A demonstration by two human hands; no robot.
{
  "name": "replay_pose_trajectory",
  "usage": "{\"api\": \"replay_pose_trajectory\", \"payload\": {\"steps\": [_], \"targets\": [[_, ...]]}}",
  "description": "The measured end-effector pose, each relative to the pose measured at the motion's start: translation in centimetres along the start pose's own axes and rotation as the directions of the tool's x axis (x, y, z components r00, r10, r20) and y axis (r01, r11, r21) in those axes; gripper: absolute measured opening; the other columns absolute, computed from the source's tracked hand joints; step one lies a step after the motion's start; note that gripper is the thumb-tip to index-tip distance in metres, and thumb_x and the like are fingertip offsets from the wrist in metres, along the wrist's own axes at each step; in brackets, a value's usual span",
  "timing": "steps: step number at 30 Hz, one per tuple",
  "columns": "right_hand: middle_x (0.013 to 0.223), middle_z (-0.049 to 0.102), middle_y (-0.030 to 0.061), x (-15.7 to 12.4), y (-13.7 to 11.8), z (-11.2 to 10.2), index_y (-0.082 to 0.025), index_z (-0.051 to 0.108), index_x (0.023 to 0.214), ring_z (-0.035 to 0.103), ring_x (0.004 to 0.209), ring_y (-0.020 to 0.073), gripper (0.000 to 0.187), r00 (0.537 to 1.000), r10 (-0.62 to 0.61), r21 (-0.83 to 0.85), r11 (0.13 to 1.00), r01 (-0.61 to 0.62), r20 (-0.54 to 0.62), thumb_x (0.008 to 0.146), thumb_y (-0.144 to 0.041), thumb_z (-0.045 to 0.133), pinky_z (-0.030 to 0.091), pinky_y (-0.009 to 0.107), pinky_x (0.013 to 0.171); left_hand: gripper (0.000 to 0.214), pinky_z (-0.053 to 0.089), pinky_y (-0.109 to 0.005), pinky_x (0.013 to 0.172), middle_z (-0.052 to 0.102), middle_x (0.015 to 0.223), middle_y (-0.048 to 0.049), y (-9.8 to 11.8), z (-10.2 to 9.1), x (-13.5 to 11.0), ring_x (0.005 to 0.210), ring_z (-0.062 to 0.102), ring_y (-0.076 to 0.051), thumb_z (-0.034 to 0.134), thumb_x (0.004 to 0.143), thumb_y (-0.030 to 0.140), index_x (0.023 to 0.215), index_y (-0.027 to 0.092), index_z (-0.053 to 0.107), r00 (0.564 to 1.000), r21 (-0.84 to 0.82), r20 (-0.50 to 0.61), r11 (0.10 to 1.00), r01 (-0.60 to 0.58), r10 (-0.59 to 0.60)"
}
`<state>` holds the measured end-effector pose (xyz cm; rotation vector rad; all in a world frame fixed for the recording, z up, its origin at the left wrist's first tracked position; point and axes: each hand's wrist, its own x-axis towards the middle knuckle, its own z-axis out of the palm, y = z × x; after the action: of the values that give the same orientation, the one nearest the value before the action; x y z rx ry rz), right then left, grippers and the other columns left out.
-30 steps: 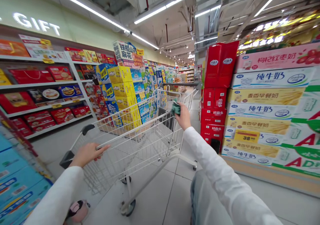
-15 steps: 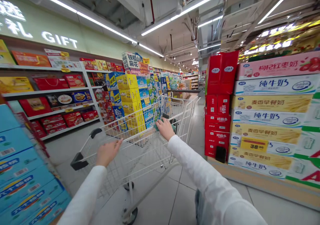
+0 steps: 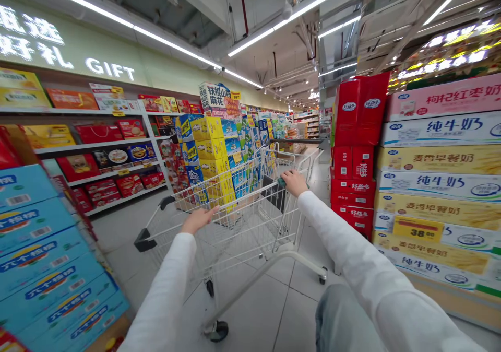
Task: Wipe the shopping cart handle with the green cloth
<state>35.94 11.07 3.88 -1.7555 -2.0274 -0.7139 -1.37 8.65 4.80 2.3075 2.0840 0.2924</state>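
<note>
A white wire shopping cart (image 3: pixel 235 239) stands crosswise before me, its near wheels on the tiled floor. My left hand (image 3: pixel 199 220) is on the cart's near top rim, toward the left end. Its index finger points along the rim, while the other fingers curl over and are partly hidden. Farther right, my right hand (image 3: pixel 294 182) presses a small green cloth (image 3: pixel 282 182) against the top rim near the folding seat. Most of that cloth is under the fingers. A dark panel (image 3: pixel 274 192) shows just left of this hand.
Blue cartons (image 3: pixel 47 258) are stacked close on the left. Milk cartons (image 3: pixel 434 185) and red boxes (image 3: pixel 354 179) rise on the right. Behind the cart stands a yellow and blue carton display (image 3: pixel 211 159); gift shelves (image 3: pixel 94 145) line the left wall.
My right hand has slid the cloth rightward along the rim, past the dark panel. My left hand stays on the near rim. The view has turned slightly left.
</note>
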Motion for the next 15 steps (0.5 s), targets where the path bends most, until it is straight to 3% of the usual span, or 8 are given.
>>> {"api": "replay_pose_trajectory", "payload": {"steps": [1,3,5,7,8,11,13,15], "targets": [[0.104,0.061,0.0115,0.2,-0.2,0.0,-0.016,0.06,0.103,0.047,0.099,0.0233,0.029,1.0,-0.004,-0.011,1.0,0.004,0.011,0.084,-0.007,0.041,0.034,0.033,0.086,0.054,0.046,-0.042,0.085,0.071,0.086,-0.0144,1.4,-1.8,0.4,0.09,0.064,-0.03,0.044,0.071,0.068,0.066,0.018,0.065,0.996,0.03,0.079,0.998,0.047,-0.049],[0.104,0.061,0.0121,0.3,-0.6,0.0,-0.015,0.06,0.103,0.047,0.098,0.0234,0.029,1.0,-0.018,-0.026,0.999,0.019,0.023,0.083,-0.007,0.041,0.034,0.033,0.086,0.049,0.046,-0.05,0.082,0.07,0.095,-0.0181,5.5,-5.3,0.4,0.094,0.063,-0.036,0.061,0.061,0.064,0.073,0.017,0.067,0.993,0.1,0.036,0.989,0.111,-0.115],[0.105,0.06,0.0121,0.3,-0.8,0.0,-0.015,0.06,0.104,0.047,0.098,0.0238,0.029,0.999,-0.035,-0.035,0.999,0.036,0.018,0.083,-0.007,0.041,0.035,0.034,0.086,0.043,0.045,-0.055,0.083,0.068,0.101,-0.0196,10.6,-7.9,-0.8,0.097,0.061,-0.039,0.071,0.058,0.052,0.082,0.017,0.068,0.993,0.088,-0.105,0.994,0.061,-0.052],[0.105,0.06,0.0114,0.1,-0.7,-0.1,-0.015,0.059,0.104,0.047,0.099,0.0243,0.029,0.999,-0.045,-0.038,0.998,0.045,0.0,0.083,-0.007,0.042,0.036,0.034,0.086,0.035,0.034,-0.065,0.092,0.066,0.107,-0.0188,15.7,-8.7,-3.0,0.106,0.057,-0.04,0.071,0.062,0.046,0.082,0.017,0.067,0.933,0.054,-0.349,0.996,-0.071,0.085],[0.105,0.06,0.0111,-0.1,-0.7,-0.2,-0.015,0.059,0.105,0.047,0.1,0.0245,0.029,0.999,-0.049,-0.038,0.998,0.049,-0.005,0.083,-0.007,0.042,0.036,0.034,0.086,0.031,0.025,-0.068,0.097,0.063,0.116,-0.0178,17.9,-8.4,-4.3,0.115,0.051,-0.04,0.069,0.066,0.044,0.082,0.018,0.066,0.839,0.048,-0.513,0.982,-0.184,0.182],[0.106,0.06,0.0111,-0.7,-0.9,-0.7,-0.017,0.059,0.107,0.047,0.102,0.0249,0.03,0.998,-0.055,-0.023,0.998,0.055,-0.013,0.084,-0.009,0.042,0.036,0.034,0.088,0.015,0.009,-0.061,0.109,0.048,0.137,-0.0118,22.3,-5.4,-7.5,0.134,0.031,-0.03,0.058,0.079,0.033,0.082,0.019,0.062,0.416,0.018,-0.875,0.875,-0.483,0.248],[0.105,0.06,0.0106,-1.2,-1.1,-1.1,-0.018,0.059,0.107,0.047,0.102,0.0248,0.028,0.998,-0.064,0.002,0.998,0.064,-0.021,0.087,-0.012,0.04,0.037,0.033,0.087,0.012,0.003,-0.061,0.11,0.046,0.138,-0.0108,23.5,-2.7,-8.6,0.137,0.026,-0.027,0.054,0.082,0.029,0.076,0.019,0.058,0.204,0.016,-0.966,0.819,-0.574,0.161],[0.104,0.06,0.0097,-1.7,-1.5,-1.6,-0.019,0.059,0.106,0.047,0.101,0.0243,0.026,0.996,-0.079,0.032,0.996,0.08,-0.035,0.089,-0.016,0.039,0.038,0.033,0.086,0.014,-0.003,-0.064,0.108,0.051,0.134,-0.0104,24.1,-0.6,-8.8,0.137,0.027,-0.026,0.054,0.082,0.027,0.071,0.02,0.055,0.04,0.06,-0.994,0.797,-0.601,0.105]]}}
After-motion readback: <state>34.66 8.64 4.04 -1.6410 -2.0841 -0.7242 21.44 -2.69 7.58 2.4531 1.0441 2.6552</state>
